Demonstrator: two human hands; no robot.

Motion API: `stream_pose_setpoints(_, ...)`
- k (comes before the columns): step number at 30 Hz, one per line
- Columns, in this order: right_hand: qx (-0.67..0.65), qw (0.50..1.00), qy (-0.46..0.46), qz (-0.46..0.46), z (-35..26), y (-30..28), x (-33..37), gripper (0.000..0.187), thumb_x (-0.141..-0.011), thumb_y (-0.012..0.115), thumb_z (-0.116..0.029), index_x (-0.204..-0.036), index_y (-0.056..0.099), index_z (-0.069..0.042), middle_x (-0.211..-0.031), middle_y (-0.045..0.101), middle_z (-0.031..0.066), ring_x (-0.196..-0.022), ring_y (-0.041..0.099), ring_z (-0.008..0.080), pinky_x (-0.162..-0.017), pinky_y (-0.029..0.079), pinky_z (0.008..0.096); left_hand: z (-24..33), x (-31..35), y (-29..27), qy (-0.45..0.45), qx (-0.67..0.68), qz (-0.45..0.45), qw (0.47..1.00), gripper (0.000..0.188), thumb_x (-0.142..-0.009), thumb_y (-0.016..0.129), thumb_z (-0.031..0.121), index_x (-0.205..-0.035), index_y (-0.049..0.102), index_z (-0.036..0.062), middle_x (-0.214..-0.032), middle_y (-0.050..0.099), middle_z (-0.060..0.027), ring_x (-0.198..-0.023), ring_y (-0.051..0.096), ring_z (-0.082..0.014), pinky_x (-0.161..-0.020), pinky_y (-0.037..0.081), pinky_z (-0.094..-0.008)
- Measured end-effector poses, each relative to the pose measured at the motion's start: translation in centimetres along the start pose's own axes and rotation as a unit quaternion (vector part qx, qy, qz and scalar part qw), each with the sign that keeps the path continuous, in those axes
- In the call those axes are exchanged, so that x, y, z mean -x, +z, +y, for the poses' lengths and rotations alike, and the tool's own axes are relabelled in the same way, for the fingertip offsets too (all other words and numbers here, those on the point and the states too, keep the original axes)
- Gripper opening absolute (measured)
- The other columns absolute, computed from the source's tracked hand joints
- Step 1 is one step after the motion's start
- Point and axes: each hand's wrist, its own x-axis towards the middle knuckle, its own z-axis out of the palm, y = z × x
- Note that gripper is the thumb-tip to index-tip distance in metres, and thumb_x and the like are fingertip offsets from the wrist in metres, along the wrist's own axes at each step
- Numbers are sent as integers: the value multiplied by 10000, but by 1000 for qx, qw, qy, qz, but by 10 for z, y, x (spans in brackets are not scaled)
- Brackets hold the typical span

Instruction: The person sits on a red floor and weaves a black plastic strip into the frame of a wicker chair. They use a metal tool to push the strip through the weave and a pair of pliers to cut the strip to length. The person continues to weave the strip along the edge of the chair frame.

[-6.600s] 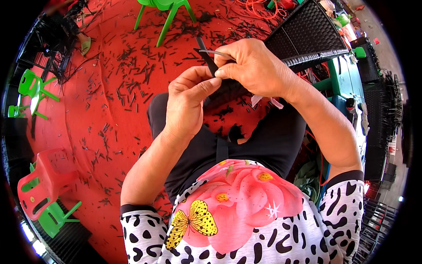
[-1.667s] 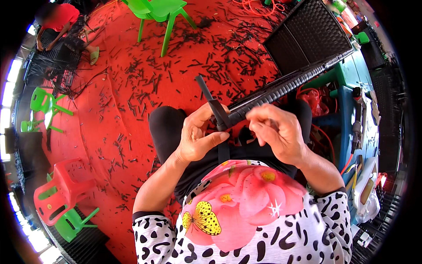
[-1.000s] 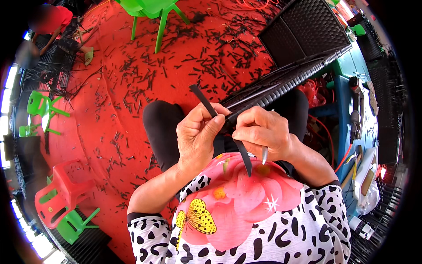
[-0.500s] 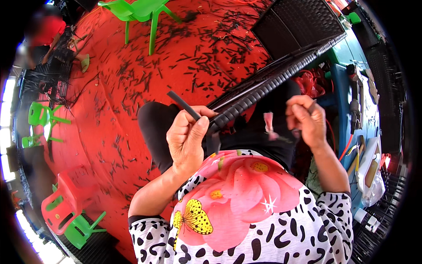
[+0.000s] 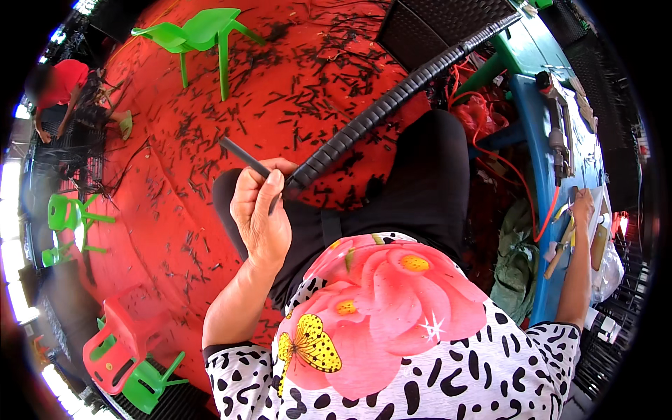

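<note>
My left hand [image 5: 260, 213] pinches a flat dark strip [image 5: 241, 155] between thumb and fingers, right at the near end of a long black frame edge [image 5: 378, 115] wrapped in woven strips. That wrapped edge slants away to the upper right, and a dark woven panel [image 5: 441, 42] adjoins its far part. My right hand [image 5: 582, 207] is stretched out to the blue table [image 5: 542, 175] on the right, its fingers curled at the upper end of a wooden-handled tool [image 5: 558, 255]. What lies in those fingers is too small to tell.
A power tool [image 5: 558, 133] with a red hose [image 5: 518, 183] lies on the table. Dark scraps litter the red floor [image 5: 175, 175]. A green chair [image 5: 203, 31] stands ahead, and a red chair [image 5: 112, 343] rests on a green one at left. Another person [image 5: 66, 91] sits at the far left.
My right hand has moved from above my lap out to the table. My left hand has shifted left with the strip and the wrapped edge, which now lies farther left and forward.
</note>
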Motion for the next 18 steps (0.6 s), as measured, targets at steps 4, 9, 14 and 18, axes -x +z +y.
stream_pose_setpoints(4,111,990,86,16,-61,-45,26,488,-843,574,-308,-1246,483,-48,-1195,568,178,-1116,530,350,-927,415,405,6,-7,0,6,24,18,1000,91,-884,526,78,-901,568,-1,-881,608,-53,-728,445,-49,-678,353,-190)
stream_pose_setpoints(9,-318,934,-152,67,-226,-103,62,419,-818,638,-280,-1184,555,-95,-1170,588,113,-1077,559,276,-913,429,349,5,-18,4,13,48,25,998,103,-881,471,45,-889,564,-1,-877,609,-58,-716,451,-46,-655,359,-192)
stream_pose_setpoints(14,-453,635,-586,217,-470,-206,194,365,-655,697,-117,-988,591,-13,-1034,591,136,-987,567,311,-869,454,410,11,-21,-6,2,-31,50,998,138,-868,438,28,-893,570,-6,-837,606,-41,-666,450,-36,-589,347,-175)
stream_pose_setpoints(18,-527,560,-618,163,-544,-204,236,417,-606,719,-146,-953,522,-21,-901,556,109,-888,552,279,-892,393,427,9,-29,1,0,33,68,997,155,-852,425,9,-896,571,-12,-835,604,-46,-692,465,-49,-620,369,-187)
